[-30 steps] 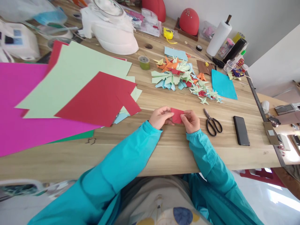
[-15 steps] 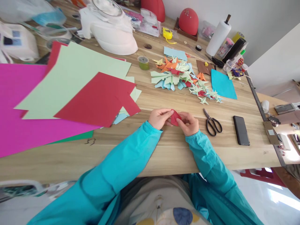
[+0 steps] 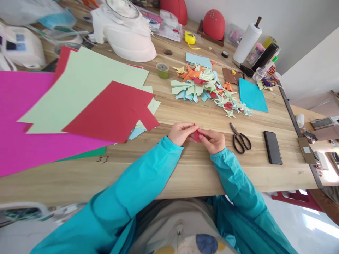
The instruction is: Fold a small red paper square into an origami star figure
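A small piece of folded red paper [image 3: 196,135] is pinched between both hands, just above the wooden table. My left hand [image 3: 180,133] grips its left side, thumb on top. On its right side, the thumb and fingers of my right hand [image 3: 214,140] close around it, hiding part of the folds. Black-handled scissors [image 3: 240,138] lie to the right of my right hand, blades pointing away. Beyond both hands sits a pile of folded paper shapes [image 3: 209,86] in pale green, red, orange and blue.
Large sheets of red paper [image 3: 108,113], pale green paper [image 3: 87,81] and magenta paper [image 3: 16,141] overlap on the left. A phone [image 3: 273,147] lies at the right, with a turquoise square [image 3: 253,95] behind it. Farther back are a thread spool [image 3: 162,71] and a tape measure [image 3: 190,38].
The red paper shows less of its face and looks more closed up between the fingers. My right fingers have shifted slightly over it. The left hand has barely moved.
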Demonstrator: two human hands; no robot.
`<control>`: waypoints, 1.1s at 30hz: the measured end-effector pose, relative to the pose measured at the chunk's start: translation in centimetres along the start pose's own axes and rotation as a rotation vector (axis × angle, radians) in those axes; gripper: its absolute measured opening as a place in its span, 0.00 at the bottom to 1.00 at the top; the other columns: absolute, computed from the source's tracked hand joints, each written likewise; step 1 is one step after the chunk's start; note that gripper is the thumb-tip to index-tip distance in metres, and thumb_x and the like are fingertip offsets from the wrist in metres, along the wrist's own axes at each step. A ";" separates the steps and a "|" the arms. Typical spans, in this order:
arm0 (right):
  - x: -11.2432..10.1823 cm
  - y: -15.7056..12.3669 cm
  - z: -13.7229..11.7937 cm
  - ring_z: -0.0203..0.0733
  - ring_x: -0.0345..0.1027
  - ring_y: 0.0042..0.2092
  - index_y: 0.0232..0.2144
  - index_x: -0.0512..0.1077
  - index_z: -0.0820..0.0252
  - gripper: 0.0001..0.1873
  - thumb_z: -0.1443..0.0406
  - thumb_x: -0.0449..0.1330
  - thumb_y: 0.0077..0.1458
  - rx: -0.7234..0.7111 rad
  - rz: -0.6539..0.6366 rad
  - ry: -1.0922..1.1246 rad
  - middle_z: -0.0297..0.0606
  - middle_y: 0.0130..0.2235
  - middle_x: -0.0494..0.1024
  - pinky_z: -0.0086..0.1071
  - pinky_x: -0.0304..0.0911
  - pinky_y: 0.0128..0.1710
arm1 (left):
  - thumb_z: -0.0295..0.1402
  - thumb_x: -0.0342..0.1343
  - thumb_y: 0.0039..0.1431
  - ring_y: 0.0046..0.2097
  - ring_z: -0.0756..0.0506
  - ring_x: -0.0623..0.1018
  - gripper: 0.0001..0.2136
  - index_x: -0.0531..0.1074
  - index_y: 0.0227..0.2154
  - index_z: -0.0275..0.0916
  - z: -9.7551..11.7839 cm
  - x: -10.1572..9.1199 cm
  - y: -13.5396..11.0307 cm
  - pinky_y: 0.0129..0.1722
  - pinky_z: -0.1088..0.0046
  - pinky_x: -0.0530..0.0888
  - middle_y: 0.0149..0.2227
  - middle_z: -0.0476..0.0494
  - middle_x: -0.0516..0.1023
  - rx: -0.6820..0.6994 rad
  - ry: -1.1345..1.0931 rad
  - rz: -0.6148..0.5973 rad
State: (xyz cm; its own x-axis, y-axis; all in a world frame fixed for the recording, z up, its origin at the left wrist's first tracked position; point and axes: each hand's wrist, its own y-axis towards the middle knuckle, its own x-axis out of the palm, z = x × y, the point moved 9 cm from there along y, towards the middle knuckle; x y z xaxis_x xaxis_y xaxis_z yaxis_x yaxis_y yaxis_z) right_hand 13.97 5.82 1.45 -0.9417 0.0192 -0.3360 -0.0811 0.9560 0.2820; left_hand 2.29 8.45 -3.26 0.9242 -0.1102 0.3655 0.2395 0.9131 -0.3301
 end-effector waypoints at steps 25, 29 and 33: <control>2.2 0.1 4.6 0.32 0.65 0.16 0.25 0.72 0.65 0.19 0.53 0.64 0.40 0.407 -0.203 0.362 0.33 0.15 0.72 0.26 0.63 0.16 | 0.41 0.61 0.40 0.18 0.52 0.67 0.14 0.76 0.26 0.33 1.5 0.0 0.0 0.16 0.76 0.66 0.17 0.50 0.71 0.165 0.275 0.009; 2.3 0.1 4.6 0.33 0.65 0.17 0.24 0.71 0.64 0.20 0.52 0.65 0.38 0.410 -0.206 0.368 0.33 0.16 0.72 0.26 0.63 0.16 | 0.40 0.61 0.40 0.18 0.52 0.67 0.14 0.76 0.26 0.33 1.6 0.1 0.0 0.16 0.75 0.66 0.18 0.49 0.72 0.190 0.284 -0.007; 2.2 0.0 4.4 0.32 0.65 0.17 0.24 0.71 0.64 0.19 0.53 0.65 0.39 0.401 -0.182 0.374 0.32 0.15 0.72 0.26 0.63 0.17 | 0.41 0.60 0.41 0.18 0.52 0.67 0.14 0.77 0.25 0.34 1.7 0.1 0.0 0.16 0.76 0.65 0.17 0.50 0.72 0.204 0.300 -0.014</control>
State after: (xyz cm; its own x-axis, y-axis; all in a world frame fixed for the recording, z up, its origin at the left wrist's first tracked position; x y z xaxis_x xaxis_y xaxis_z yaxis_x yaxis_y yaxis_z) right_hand 13.35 7.16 -3.20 -0.9815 -0.1910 0.0143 -0.1911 0.9719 -0.1375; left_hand 1.86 9.12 -1.81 0.9747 -0.2056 0.0873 0.2161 0.9669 -0.1357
